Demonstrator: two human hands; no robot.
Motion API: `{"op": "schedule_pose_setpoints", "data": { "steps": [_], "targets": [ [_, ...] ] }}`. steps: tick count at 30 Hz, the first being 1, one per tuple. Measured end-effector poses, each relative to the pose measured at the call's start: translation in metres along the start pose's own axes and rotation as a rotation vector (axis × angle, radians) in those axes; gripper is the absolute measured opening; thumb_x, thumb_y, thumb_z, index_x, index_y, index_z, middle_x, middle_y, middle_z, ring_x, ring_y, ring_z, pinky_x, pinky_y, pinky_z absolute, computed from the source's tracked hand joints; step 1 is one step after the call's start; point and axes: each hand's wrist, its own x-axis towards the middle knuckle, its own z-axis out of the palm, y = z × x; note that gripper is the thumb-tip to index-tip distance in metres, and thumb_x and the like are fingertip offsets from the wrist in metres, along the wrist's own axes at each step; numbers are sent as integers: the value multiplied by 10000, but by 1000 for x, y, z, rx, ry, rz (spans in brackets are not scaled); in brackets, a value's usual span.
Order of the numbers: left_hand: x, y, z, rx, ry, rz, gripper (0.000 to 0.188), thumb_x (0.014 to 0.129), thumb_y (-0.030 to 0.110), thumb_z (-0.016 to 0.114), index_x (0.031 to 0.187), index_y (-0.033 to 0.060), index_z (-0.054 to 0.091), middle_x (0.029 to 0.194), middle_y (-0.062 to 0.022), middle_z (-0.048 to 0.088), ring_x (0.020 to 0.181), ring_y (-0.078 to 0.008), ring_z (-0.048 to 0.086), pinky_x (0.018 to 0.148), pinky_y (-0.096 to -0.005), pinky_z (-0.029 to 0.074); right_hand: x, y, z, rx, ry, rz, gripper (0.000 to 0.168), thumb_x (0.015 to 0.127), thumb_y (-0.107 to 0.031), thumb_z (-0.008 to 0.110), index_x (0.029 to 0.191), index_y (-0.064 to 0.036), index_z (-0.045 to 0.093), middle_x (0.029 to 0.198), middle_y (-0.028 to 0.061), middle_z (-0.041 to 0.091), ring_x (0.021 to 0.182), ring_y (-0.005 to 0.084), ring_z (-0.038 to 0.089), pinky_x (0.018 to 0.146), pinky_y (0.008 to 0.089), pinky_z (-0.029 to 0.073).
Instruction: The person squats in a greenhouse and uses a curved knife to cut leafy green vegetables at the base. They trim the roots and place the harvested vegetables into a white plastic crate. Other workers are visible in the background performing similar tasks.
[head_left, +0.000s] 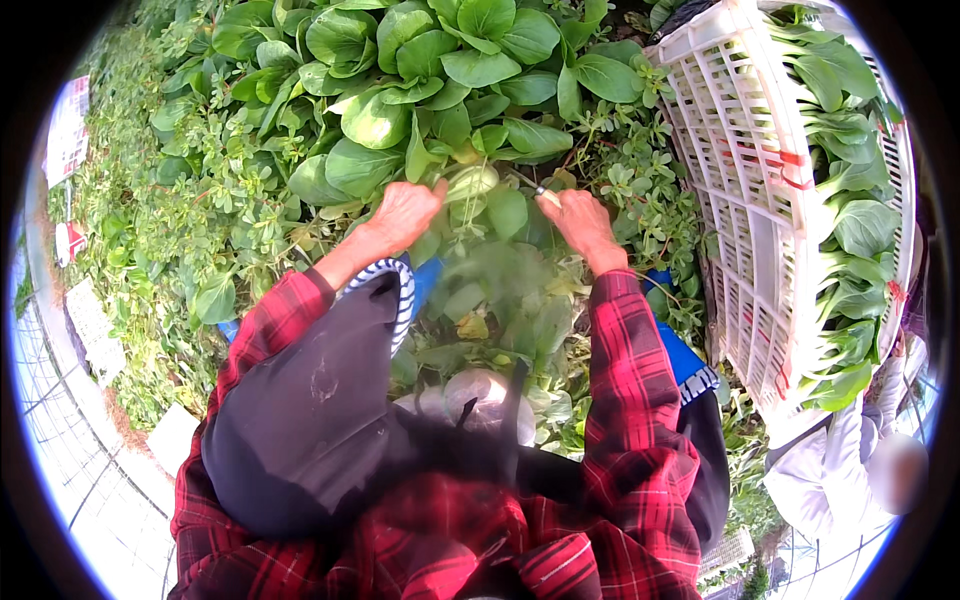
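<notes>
My left hand (409, 214) grips a head of bok choy (474, 182) whose pale stalk base points to the right. Its fingers are partly hidden, with the thumb lying against the stalks. In my right hand (581, 221) is a small knife (549, 196) with a pale handle. The knife's thin blade reaches up and left, close to the stalk base; whether it touches cannot be told. Just beyond both hands grow leafy bok choy plants (457, 67). Loose leaves (506, 214) hang below the held head, some of them blurred.
A white plastic crate (739, 172) packed with bok choy (862, 225) stands close on my right. Purslane-like weeds (225, 172) spread at left. A pale rounded object (480, 401) lies between my legs. Another person (832, 465) is at lower right, beyond the crate.
</notes>
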Motion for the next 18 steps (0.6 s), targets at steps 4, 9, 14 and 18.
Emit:
{"op": "schedule_pose_setpoints", "data": {
  "steps": [4,9,14,18],
  "targets": [
    [-8,-8,-44,-251,247,92,295,789,149,588,1067,53,569,554,-144,517,488,-313,513,442,-395,364,-72,-3,-41,585,340,230,373,834,-383,562,795,-16,610,659,141,614,529,225,537,509,339,408],
    [-16,-11,-112,-1253,71,18,360,819,126,615,1154,9,559,946,-56,657,780,-62,577,721,-222,466,-115,-39,-56,1402,707,-17,228,833,-277,617,817,-56,561,761,126,655,412,3,329,392,153,273],
    [-29,24,-206,-1587,-153,140,437,824,114,615,1206,-54,482,1065,-73,609,886,-75,579,793,-217,469,-127,-94,-102,1502,677,-241,276,785,-267,680,868,-38,552,840,124,658,433,18,389,394,153,302],
    [-47,49,-251,-1424,-271,311,475,848,204,599,1231,-37,457,1104,-53,589,946,-72,567,823,-206,453,-138,-140,-137,1555,708,-440,238,757,-185,714,841,-29,556,705,20,564,466,34,414,410,156,309]
  ]
}}
